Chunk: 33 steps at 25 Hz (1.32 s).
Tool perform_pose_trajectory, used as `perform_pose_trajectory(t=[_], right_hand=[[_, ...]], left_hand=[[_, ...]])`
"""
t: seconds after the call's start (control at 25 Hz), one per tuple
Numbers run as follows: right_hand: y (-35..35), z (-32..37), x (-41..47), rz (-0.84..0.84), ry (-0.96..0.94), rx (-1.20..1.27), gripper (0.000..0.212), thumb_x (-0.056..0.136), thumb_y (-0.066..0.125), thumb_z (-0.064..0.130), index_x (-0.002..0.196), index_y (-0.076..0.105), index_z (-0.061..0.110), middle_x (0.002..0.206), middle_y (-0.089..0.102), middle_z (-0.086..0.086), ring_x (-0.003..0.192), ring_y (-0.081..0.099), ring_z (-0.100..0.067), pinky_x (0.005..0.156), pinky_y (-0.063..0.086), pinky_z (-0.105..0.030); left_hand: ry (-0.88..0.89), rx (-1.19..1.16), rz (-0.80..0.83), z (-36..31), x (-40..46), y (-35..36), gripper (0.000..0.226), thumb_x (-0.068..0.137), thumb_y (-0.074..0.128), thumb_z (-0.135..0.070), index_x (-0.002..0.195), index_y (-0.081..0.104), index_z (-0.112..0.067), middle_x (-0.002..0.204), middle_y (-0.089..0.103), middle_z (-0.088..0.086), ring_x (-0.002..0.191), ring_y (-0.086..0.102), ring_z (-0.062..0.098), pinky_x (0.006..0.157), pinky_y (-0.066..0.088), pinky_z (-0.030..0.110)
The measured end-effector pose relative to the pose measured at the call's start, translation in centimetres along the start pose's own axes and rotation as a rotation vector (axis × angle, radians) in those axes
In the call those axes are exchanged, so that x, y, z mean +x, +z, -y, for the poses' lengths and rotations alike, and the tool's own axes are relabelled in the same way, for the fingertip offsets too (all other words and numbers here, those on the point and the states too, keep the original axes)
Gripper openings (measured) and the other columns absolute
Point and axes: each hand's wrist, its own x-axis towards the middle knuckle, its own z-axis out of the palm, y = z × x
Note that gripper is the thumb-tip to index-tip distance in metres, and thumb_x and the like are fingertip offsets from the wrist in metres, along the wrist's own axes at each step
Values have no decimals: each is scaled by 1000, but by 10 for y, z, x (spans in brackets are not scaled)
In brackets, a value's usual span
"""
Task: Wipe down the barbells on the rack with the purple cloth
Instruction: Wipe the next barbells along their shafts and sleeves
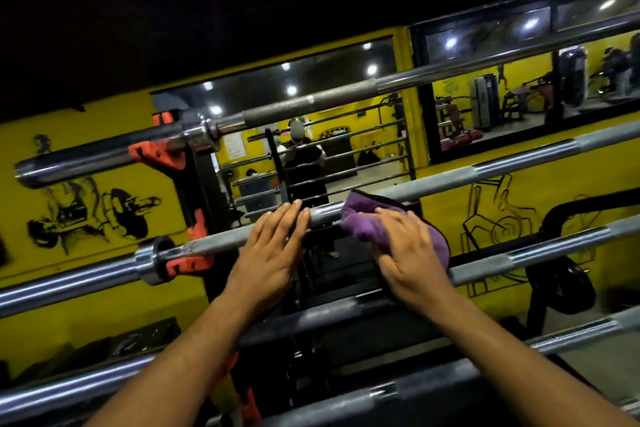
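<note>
Several steel barbells lie across a black rack on orange hooks [188,255], one above another. The second barbell from the top [485,172] runs through the middle of the view. My left hand [270,253] rests flat on this bar, fingers straight over its top. Just to the right, my right hand [408,253] presses the purple cloth [367,224] against the same bar, fingers spread on the cloth. The cloth drapes over the bar and hides that stretch of it. The top barbell [311,104] is above both hands; lower barbells [536,255] cross under my forearms.
A yellow wall with black drawings [90,208] stands behind the rack. A mirror [311,149] behind the bars reflects a person and the rack. A second mirror [519,97] at right shows gym machines. A dark weight plate [568,284] sits low at right.
</note>
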Motion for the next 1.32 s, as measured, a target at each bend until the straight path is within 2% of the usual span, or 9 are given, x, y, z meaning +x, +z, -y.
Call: perform_pose_trajectory(t=[0.08,0.24,0.4,0.6,0.72,0.88,1.04,1.16,1.32], right_hand=[[-9,9,-6,40,91,96,36,90,43,42,115,56,20,108,63,-2,106,57,-26,95,45,-43],[-21,35,-19,-8,255,413,30,103,44,52,111,60,28,96,65,10,89,62,-1,73,47,-25],[-19,82,-26,-59,425,503,16,104,51,34,109,62,23,94,66,10,87,60,9,67,42,-7],[-32,149,-58,-107,592,658,11,99,62,32,98,65,21,97,72,1,97,68,-18,86,52,-35],[-58,212,-87,-94,585,517,24,89,76,25,108,64,15,99,70,1,89,66,-9,79,50,-21],[-82,291,-116,-55,540,393,27,85,79,15,107,63,16,96,70,7,79,63,8,72,47,-11],[-54,364,-121,-57,567,446,16,92,71,13,106,63,16,93,69,8,81,61,2,65,44,-5],[-8,394,-121,-31,586,504,13,94,70,14,104,64,19,97,72,3,87,66,-6,76,49,-17],[19,398,-115,-39,608,501,13,95,69,17,107,65,17,100,73,-2,96,69,-16,88,54,-34]], left_hand=[[40,-18,98,6,-6,-15,76,99,50,-28,160,5,-14,167,4,8,154,6,24,123,16,47],[150,-58,262,25,-35,-57,75,100,44,-38,160,0,-24,167,-5,-4,153,-3,12,125,4,38],[120,-64,314,44,-85,-104,66,96,24,-54,158,19,-31,164,23,-7,149,25,12,124,15,43],[97,-90,326,67,-167,-154,59,95,33,-56,149,39,-33,151,46,-9,139,42,13,122,15,44],[68,-145,335,82,-224,-184,71,89,17,-65,150,37,-34,153,44,-9,141,40,12,122,10,43],[39,-234,299,103,-280,-207,59,100,40,-55,154,28,-35,158,35,-11,144,33,8,123,7,39],[98,-278,289,128,-335,-220,70,99,42,-57,158,13,-34,166,15,-7,152,13,13,119,-6,35],[137,-244,337,158,-363,-233,85,96,42,-61,155,-12,-35,164,-15,-8,151,-16,15,118,-15,34],[116,-247,338,183,-382,-241,83,99,37,-60,154,-19,-35,163,-21,-10,150,-22,11,123,-11,38]])
